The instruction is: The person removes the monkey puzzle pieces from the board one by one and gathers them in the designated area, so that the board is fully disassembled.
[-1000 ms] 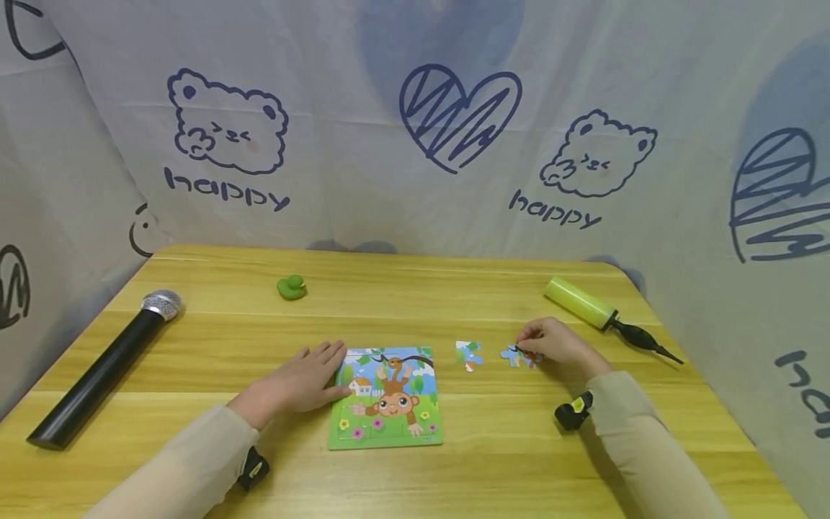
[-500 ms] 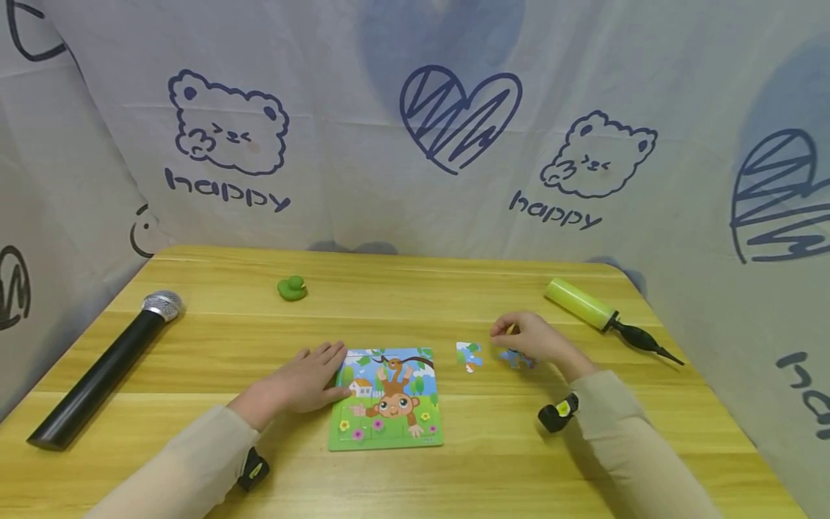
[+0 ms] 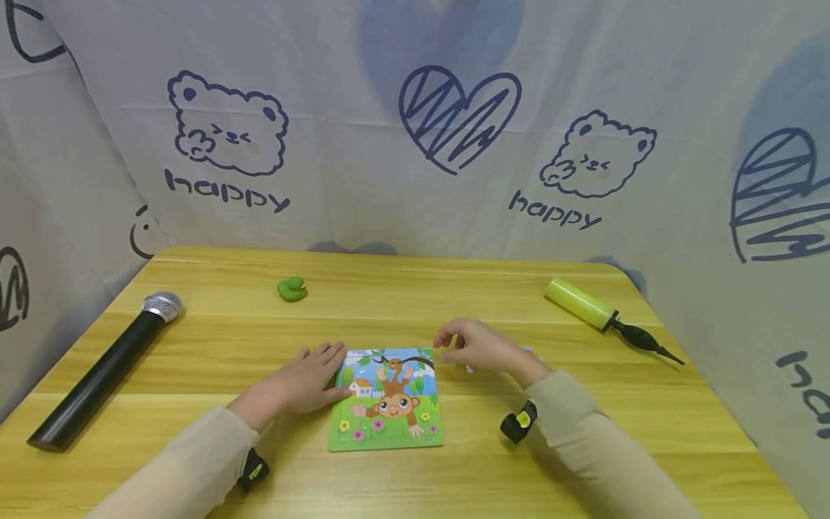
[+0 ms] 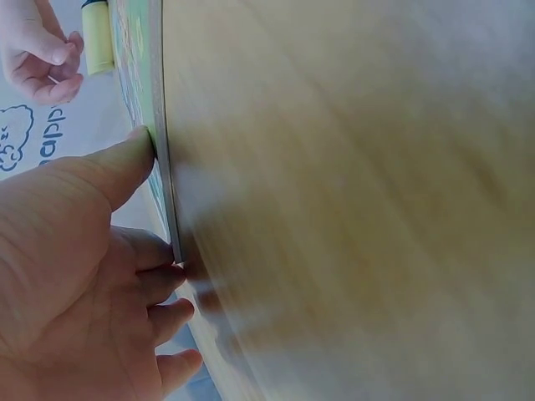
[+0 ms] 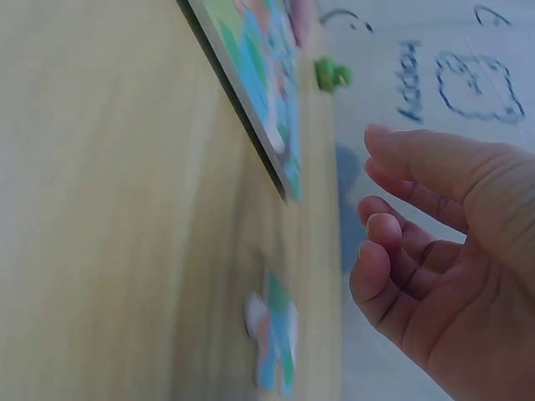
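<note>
A jigsaw puzzle [image 3: 391, 422] with a monkey picture lies flat in its board on the wooden table. My left hand [image 3: 301, 382] rests on its left side, fingers extended; in the left wrist view the thumb touches the top of the board's edge [image 4: 159, 92]. Just past the puzzle's upper right corner hovers my right hand [image 3: 476, 346], fingers loosely bent with nothing between them in the right wrist view. Below that hand lies a loose puzzle piece [image 5: 277, 334], mostly hidden in the head view. Another puzzle piece [image 3: 532, 352] shows partly behind the right wrist.
A green toy duck [image 3: 292, 289] sits toward the back of the table. On the left lies a black microphone [image 3: 97, 378]. At the back right is a yellow-green hand pump [image 3: 580, 301] with a black nozzle. A printed curtain [image 3: 350, 180] hangs behind the table.
My right hand has left the right-hand puzzle piece and moved left, over the other piece, to beside the puzzle. The left hand has stayed on the board.
</note>
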Demonstrator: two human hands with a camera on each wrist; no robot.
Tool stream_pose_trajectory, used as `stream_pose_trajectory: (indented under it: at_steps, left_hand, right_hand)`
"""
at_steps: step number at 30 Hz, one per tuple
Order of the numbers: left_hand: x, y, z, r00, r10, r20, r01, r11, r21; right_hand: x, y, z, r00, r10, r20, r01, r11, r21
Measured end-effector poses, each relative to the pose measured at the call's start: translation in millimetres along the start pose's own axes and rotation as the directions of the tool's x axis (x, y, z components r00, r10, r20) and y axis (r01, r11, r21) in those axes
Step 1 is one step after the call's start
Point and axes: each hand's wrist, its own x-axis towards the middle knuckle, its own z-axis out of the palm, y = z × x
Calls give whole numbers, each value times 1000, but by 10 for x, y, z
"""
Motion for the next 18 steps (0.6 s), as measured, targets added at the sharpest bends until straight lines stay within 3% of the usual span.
stream_pose_trajectory:
  at_steps: [10, 18]
  left_hand:
    - [-3, -5, -3, 1000, 2, -2, -2, 1000, -3]
    - [-1, -11, 7, 1000, 6, -3, -6, 1000, -7]
  right_hand:
    - [155, -146, 312, 988, -87, 128, 102, 989, -111]
    - [204, -208, 433, 990, -33, 135, 51, 989, -137]
